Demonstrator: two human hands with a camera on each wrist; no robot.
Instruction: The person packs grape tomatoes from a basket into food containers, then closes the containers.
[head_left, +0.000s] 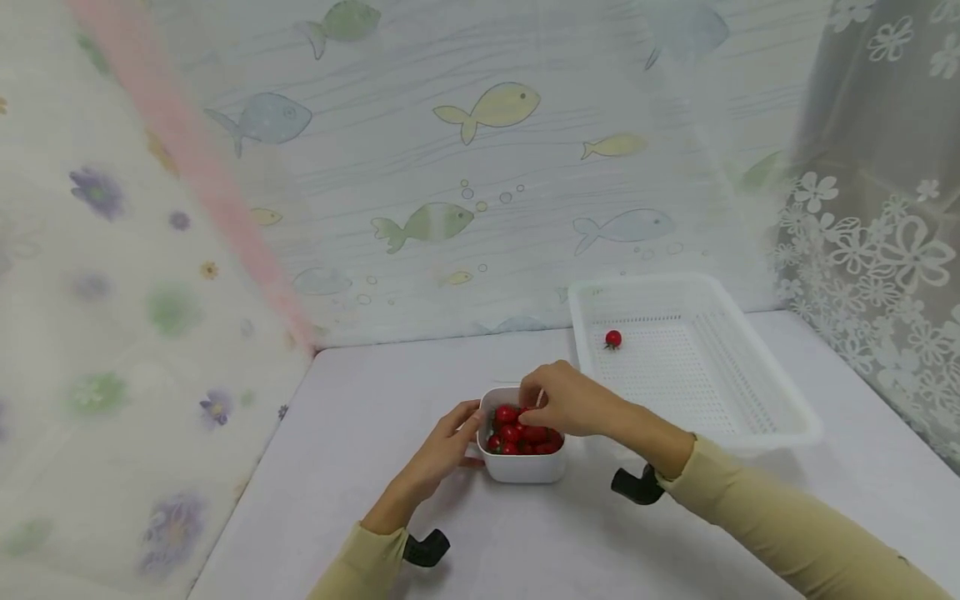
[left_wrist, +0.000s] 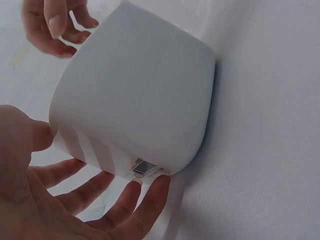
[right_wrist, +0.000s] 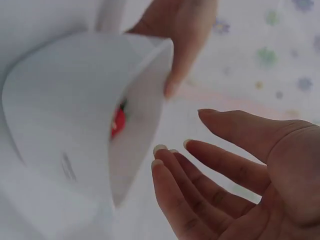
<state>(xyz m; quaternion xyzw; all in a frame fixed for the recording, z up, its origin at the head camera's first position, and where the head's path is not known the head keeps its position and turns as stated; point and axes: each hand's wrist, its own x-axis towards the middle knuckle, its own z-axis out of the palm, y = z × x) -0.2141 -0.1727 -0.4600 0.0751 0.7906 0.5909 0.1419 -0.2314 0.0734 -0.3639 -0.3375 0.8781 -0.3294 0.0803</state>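
Observation:
A white square container (head_left: 525, 470) stands on the table, filled with several red cherry tomatoes (head_left: 510, 433). My left hand (head_left: 444, 446) holds its left side, the thumb at the rim and the fingers along the outer wall, beside a barcode label (left_wrist: 145, 168). Over the container's far right part is my right hand (head_left: 573, 400), its fingers above the tomatoes. The right wrist view shows this hand's fingers loosely bent and apart from the rim, with nothing between them. One tomato (right_wrist: 118, 122) with a green stem shows inside the container there.
A large white perforated basket (head_left: 776, 379) stands at the back right, with a single cherry tomato (head_left: 613, 339) in it. White cloth covers the table (head_left: 360, 417). Fish-patterned fabric (head_left: 450, 275) hangs behind, and a flowered curtain (head_left: 187, 333) runs along the left.

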